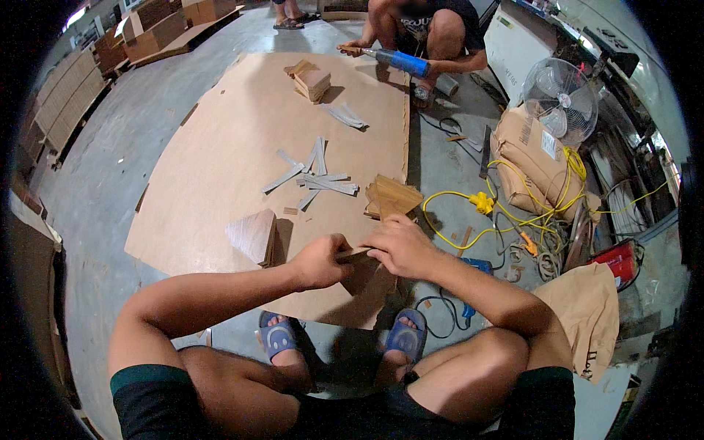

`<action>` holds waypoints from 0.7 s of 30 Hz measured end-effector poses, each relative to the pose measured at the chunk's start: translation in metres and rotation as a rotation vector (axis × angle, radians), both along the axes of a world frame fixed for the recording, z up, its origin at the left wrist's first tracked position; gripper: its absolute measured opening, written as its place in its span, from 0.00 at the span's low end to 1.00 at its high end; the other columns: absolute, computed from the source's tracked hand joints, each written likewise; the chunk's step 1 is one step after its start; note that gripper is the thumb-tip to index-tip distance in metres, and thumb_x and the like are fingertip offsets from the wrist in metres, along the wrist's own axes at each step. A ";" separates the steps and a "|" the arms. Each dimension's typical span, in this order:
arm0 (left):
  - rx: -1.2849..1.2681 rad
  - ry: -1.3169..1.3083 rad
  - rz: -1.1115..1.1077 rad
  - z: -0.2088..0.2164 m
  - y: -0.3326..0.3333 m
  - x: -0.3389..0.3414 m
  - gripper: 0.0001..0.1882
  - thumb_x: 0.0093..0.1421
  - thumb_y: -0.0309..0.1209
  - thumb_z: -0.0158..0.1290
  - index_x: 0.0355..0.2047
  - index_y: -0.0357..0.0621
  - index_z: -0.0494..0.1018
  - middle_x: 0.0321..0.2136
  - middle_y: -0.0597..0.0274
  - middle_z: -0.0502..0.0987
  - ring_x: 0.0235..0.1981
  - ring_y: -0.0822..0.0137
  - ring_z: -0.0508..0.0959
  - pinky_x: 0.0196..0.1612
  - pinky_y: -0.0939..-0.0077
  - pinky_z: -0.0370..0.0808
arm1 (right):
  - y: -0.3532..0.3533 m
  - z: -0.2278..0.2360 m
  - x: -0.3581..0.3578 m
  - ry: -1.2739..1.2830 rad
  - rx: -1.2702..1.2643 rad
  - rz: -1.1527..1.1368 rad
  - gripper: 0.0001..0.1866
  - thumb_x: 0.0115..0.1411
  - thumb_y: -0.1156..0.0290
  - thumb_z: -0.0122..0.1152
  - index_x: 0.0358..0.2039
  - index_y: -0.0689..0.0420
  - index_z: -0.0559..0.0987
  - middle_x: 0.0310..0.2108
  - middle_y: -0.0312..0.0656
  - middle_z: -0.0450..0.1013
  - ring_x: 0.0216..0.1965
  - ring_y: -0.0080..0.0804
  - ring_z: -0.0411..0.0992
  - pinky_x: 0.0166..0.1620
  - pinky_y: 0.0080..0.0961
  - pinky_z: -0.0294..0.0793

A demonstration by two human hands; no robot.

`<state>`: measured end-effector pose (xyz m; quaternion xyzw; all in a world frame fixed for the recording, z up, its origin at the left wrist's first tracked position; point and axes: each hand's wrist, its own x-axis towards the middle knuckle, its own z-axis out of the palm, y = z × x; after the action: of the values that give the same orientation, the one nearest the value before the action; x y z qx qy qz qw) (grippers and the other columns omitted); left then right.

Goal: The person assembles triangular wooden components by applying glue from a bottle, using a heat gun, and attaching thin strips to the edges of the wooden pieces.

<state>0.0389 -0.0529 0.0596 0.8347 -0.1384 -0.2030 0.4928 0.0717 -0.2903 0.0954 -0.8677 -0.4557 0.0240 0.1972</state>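
Both my hands meet over the near part of the brown cardboard sheet [198, 169]. My left hand [323, 261] is closed on one end of a thin wooden piece [355, 254], and my right hand [400, 246] pinches its other end. Just beyond my right hand lies a pile of brown wooden pieces [396, 195]. A neat stack of paler wooden pieces [251, 233] stands left of my left hand. Several grey strips [330, 183] are scattered farther out on the cardboard. The exact shape of the held piece is partly hidden by my fingers.
Across the sheet a crouching person holds a blue caulking gun [402, 61] near another wooden stack [313, 83]. At right are a fan [560, 101], yellow cable [447, 193], brown paper sacks [535, 150] and a blue power tool [477, 265]. Cardboard boxes [154, 33] stand far left.
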 end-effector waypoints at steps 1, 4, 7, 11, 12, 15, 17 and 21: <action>-0.101 0.133 0.085 0.006 0.001 -0.004 0.16 0.58 0.31 0.63 0.39 0.37 0.70 0.31 0.48 0.80 0.34 0.56 0.82 0.37 0.62 0.79 | 0.004 0.010 0.004 0.000 -0.043 0.028 0.16 0.60 0.64 0.62 0.47 0.57 0.80 0.43 0.46 0.78 0.50 0.50 0.73 0.58 0.48 0.65; -0.576 0.391 0.336 0.033 -0.008 -0.020 0.15 0.61 0.26 0.61 0.44 0.39 0.68 0.34 0.53 0.78 0.35 0.63 0.81 0.40 0.64 0.82 | 0.008 0.056 0.010 -0.154 0.228 -0.069 0.27 0.61 0.62 0.64 0.59 0.57 0.73 0.55 0.50 0.71 0.59 0.49 0.68 0.61 0.36 0.65; -0.872 0.482 0.438 0.056 -0.005 -0.027 0.19 0.62 0.23 0.59 0.49 0.38 0.63 0.38 0.54 0.77 0.36 0.63 0.81 0.44 0.58 0.84 | 0.007 0.095 0.020 0.000 0.593 -0.117 0.36 0.70 0.53 0.51 0.70 0.62 0.57 0.70 0.51 0.55 0.71 0.44 0.53 0.72 0.39 0.47; -0.973 0.483 0.381 0.092 0.004 -0.040 0.22 0.59 0.22 0.61 0.49 0.37 0.62 0.38 0.54 0.78 0.37 0.63 0.82 0.44 0.61 0.83 | 0.025 0.125 0.016 0.317 0.849 -0.046 0.46 0.70 0.38 0.35 0.74 0.61 0.42 0.76 0.48 0.41 0.76 0.38 0.37 0.73 0.39 0.30; -0.986 0.462 0.302 0.099 -0.005 -0.042 0.23 0.59 0.22 0.61 0.50 0.37 0.62 0.38 0.54 0.78 0.38 0.64 0.82 0.44 0.62 0.83 | 0.030 0.134 0.003 0.351 0.855 -0.059 0.49 0.68 0.33 0.30 0.75 0.60 0.41 0.76 0.49 0.39 0.76 0.38 0.35 0.73 0.42 0.27; -0.922 0.398 0.172 0.107 -0.012 -0.047 0.23 0.60 0.25 0.63 0.50 0.38 0.64 0.38 0.58 0.78 0.37 0.67 0.81 0.41 0.71 0.81 | 0.038 0.131 -0.014 0.451 0.807 -0.002 0.54 0.65 0.26 0.25 0.75 0.59 0.39 0.76 0.49 0.37 0.77 0.39 0.32 0.72 0.46 0.24; -0.835 0.328 0.132 0.116 -0.012 -0.051 0.22 0.61 0.27 0.63 0.50 0.38 0.65 0.38 0.59 0.78 0.37 0.70 0.80 0.40 0.74 0.81 | 0.046 0.133 -0.026 0.483 0.760 0.001 0.55 0.64 0.25 0.24 0.75 0.60 0.38 0.77 0.49 0.36 0.77 0.39 0.32 0.72 0.45 0.24; -0.764 0.346 0.145 0.126 -0.004 -0.051 0.21 0.64 0.34 0.63 0.50 0.38 0.68 0.41 0.60 0.77 0.40 0.72 0.79 0.42 0.75 0.79 | 0.045 0.136 -0.034 0.390 0.691 0.005 0.57 0.63 0.24 0.23 0.75 0.60 0.38 0.76 0.50 0.36 0.77 0.39 0.32 0.72 0.45 0.24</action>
<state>-0.0125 -0.0568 0.1854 0.5534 -0.0598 -0.2389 0.7957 0.0377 -0.2449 0.2313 -0.7281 -0.3932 0.0342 0.5605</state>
